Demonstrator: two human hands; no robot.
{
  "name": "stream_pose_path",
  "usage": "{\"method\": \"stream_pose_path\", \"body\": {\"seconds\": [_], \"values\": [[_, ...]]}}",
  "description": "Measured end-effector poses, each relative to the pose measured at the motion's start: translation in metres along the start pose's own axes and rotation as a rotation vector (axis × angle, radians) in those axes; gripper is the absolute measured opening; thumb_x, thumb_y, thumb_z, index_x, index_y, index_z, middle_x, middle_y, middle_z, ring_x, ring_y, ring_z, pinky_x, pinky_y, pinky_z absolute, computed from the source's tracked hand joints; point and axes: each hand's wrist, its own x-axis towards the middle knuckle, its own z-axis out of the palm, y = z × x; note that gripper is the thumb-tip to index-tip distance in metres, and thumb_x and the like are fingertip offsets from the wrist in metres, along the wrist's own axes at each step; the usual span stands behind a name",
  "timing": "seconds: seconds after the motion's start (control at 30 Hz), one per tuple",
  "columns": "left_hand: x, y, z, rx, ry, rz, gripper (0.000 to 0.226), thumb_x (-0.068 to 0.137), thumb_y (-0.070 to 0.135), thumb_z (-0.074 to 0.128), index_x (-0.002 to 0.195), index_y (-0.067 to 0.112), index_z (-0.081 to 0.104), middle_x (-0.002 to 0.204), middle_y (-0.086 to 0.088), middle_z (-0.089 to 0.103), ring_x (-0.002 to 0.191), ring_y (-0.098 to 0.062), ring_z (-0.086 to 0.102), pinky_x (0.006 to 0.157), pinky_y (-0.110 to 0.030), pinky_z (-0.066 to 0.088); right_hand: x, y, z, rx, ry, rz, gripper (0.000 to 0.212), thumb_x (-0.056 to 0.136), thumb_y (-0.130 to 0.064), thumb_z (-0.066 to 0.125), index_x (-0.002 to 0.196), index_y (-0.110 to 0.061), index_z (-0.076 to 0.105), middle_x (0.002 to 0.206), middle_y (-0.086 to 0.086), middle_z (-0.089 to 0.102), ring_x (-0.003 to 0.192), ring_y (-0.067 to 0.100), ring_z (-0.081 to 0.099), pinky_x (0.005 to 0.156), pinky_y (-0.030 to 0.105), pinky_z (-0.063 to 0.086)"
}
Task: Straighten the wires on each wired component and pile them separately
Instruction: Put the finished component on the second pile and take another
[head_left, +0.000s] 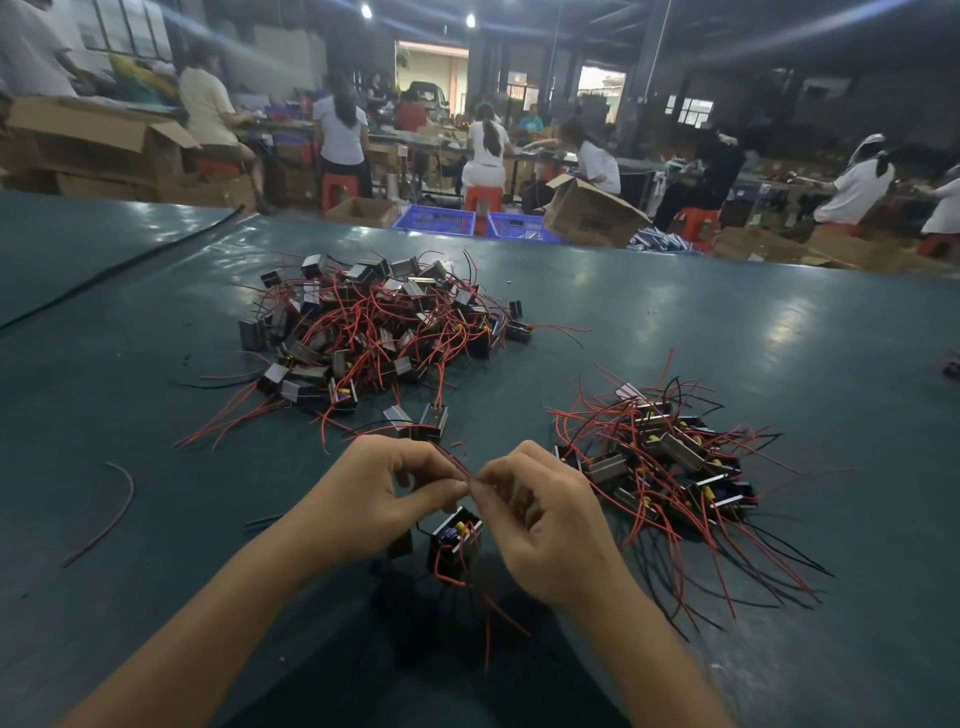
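Wired component (454, 540): just below the hands, at 6 o'clock. Left hand (384, 499) and right hand (540, 519): both pinching its red wire (460, 464). Tangled pile (374, 332): 11 o'clock on desk (727, 322). Second pile (670, 467): 3 o'clock.

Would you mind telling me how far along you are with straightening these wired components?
Done, apparently: the smaller pile on the right, its wires fanned out toward the near edge. In hand: one component, whose red wire the left hand and right hand both pinch. Left: the bigger tangled pile farther back, which looks like well over half the work.
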Motion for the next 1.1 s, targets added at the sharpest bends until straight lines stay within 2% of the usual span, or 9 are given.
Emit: {"method": "stream_pose_path", "body": {"seconds": [0.1,0.27,0.43,0.5,0.57,0.7,0.83,1.0,1.1], "values": [[-0.001,0.001,0.001,0.280,0.059,0.187,0.004,0.083,0.023,0.074,0.083,0.026,0.075,0.071,0.020,0.065,0.071,-0.003,0.058,0.071,-0.028,0.046,0.002,-0.003,0.002,0.131,-0.073,0.232,0.015,0.087,-0.015,0.069,0.074,-0.019,0.065,0.066,-0.010,0.054,0.055,0.004,0.047,0.055,0.016,0.037],[0.000,0.001,0.003,0.527,0.056,0.372,0.012,0.082,0.029,0.069,0.083,0.019,0.076,0.076,0.013,0.070,0.070,-0.009,0.060,0.070,-0.024,0.044,0.007,-0.009,0.002,0.776,-0.169,0.954,0.020,0.090,-0.010,0.065,0.070,-0.016,0.066,0.048,-0.009,0.046,0.038,0.004,0.034,0.034,0.015,0.026],[-0.001,-0.002,0.000,0.364,0.090,0.264,0.009,0.081,0.026,0.071,0.085,0.019,0.076,0.074,0.013,0.068,0.070,-0.004,0.056,0.068,-0.033,0.049,0.004,-0.009,0.002,0.312,-0.111,0.412,0.017,0.090,-0.019,0.068,0.073,-0.021,0.067,0.053,-0.010,0.057,0.045,0.001,0.044,0.046,0.015,0.036],[-0.001,-0.001,-0.001,0.403,0.071,0.298,0.012,0.081,0.028,0.069,0.085,0.019,0.076,0.075,0.013,0.069,0.070,-0.005,0.057,0.067,-0.030,0.048,0.004,-0.008,0.006,0.211,-0.084,0.315,0.018,0.090,-0.018,0.067,0.072,-0.019,0.067,0.056,-0.008,0.058,0.047,0.001,0.045,0.048,0.014,0.036],[-0.001,0.000,0.001,0.463,0.058,0.348,0.013,0.082,0.029,0.069,0.084,0.018,0.076,0.076,0.012,0.070,0.069,-0.009,0.059,0.065,-0.027,0.047,0.004,-0.007,0.006,0.282,-0.091,0.431,0.023,0.092,-0.016,0.065,0.068,-0.019,0.067,0.055,-0.007,0.056,0.047,0.002,0.045,0.048,0.017,0.037],[-0.001,0.001,0.005,0.470,0.074,0.362,0.014,0.082,0.029,0.069,0.085,0.018,0.077,0.077,0.011,0.071,0.069,-0.011,0.061,0.064,-0.027,0.048,0.006,-0.013,0.002,0.723,-0.159,0.924,0.026,0.093,-0.020,0.062,0.068,-0.015,0.063,0.052,-0.005,0.047,0.037,0.006,0.039,0.036,0.016,0.030],[-0.002,-0.004,0.004,0.320,0.152,0.207,0.014,0.081,0.031,0.069,0.085,0.020,0.077,0.076,0.014,0.070,0.072,-0.006,0.060,0.069,-0.029,0.050,0.006,-0.014,-0.001,0.409,-0.004,0.533,0.031,0.091,-0.038,0.063,0.069,-0.016,0.064,0.050,-0.011,0.050,0.045,0.004,0.043,0.048,0.022,0.036],[-0.001,-0.010,0.002,0.229,0.249,0.104,0.008,0.079,0.024,0.076,0.087,0.020,0.076,0.076,0.016,0.068,0.073,-0.001,0.063,0.068,-0.028,0.052,-0.002,-0.031,-0.018,0.366,-0.054,-0.123,0.043,0.083,-0.057,0.062,0.084,-0.014,0.066,0.053,-0.009,0.049,0.047,0.004,0.045,0.045,0.027,0.039],[0.000,-0.009,0.003,0.208,0.265,0.081,0.015,0.077,0.029,0.071,0.087,0.019,0.076,0.075,0.015,0.069,0.071,0.000,0.063,0.068,-0.028,0.052,-0.008,-0.039,-0.005,0.250,-0.076,-0.258,0.041,0.077,-0.053,0.074,0.080,-0.012,0.071,0.058,-0.010,0.058,0.050,-0.002,0.050,0.046,0.024,0.044]]}}
